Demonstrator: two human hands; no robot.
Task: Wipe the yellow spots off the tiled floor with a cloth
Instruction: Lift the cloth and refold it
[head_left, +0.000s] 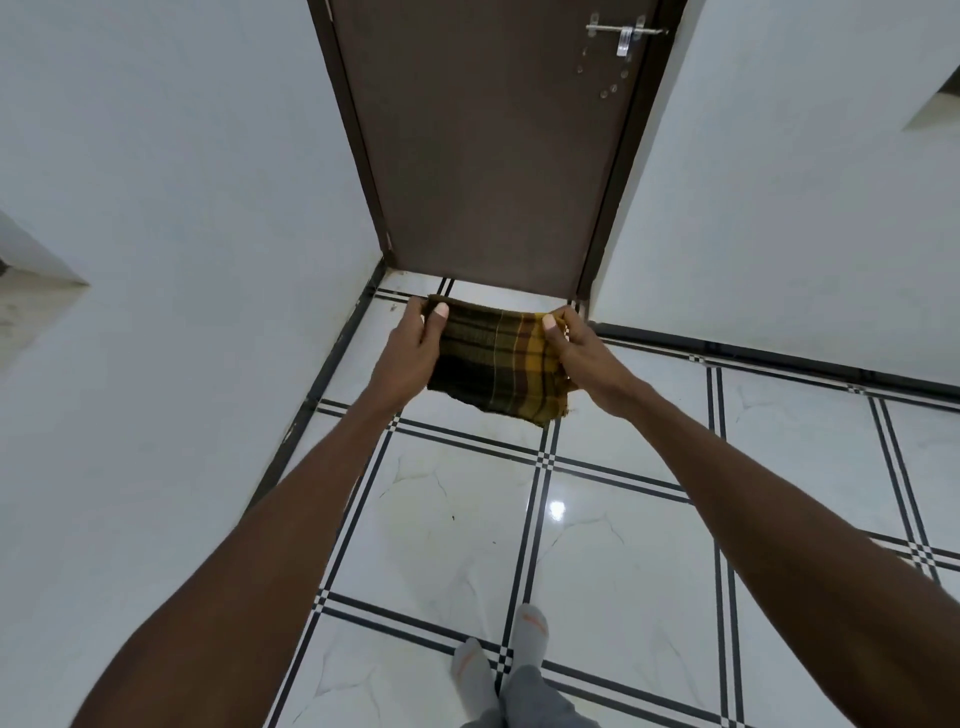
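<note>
A folded checked cloth (496, 364), dark green and brown with a yellow band on its right side, hangs in the air in front of me. My left hand (415, 343) pinches its upper left corner, thumb on the near face. Its upper right corner is pinched by my right hand (571, 345). Both arms are stretched forward above the white tiled floor (467, 530) with black double lines. A faint yellowish smear and a small dark speck (453, 517) show on the tile below the cloth.
A brown closed door (488, 145) with a metal latch (623, 36) stands straight ahead. White walls flank it, left (182, 260) and right (779, 208), with black skirting. My two feet in grey socks (498, 660) stand at the bottom.
</note>
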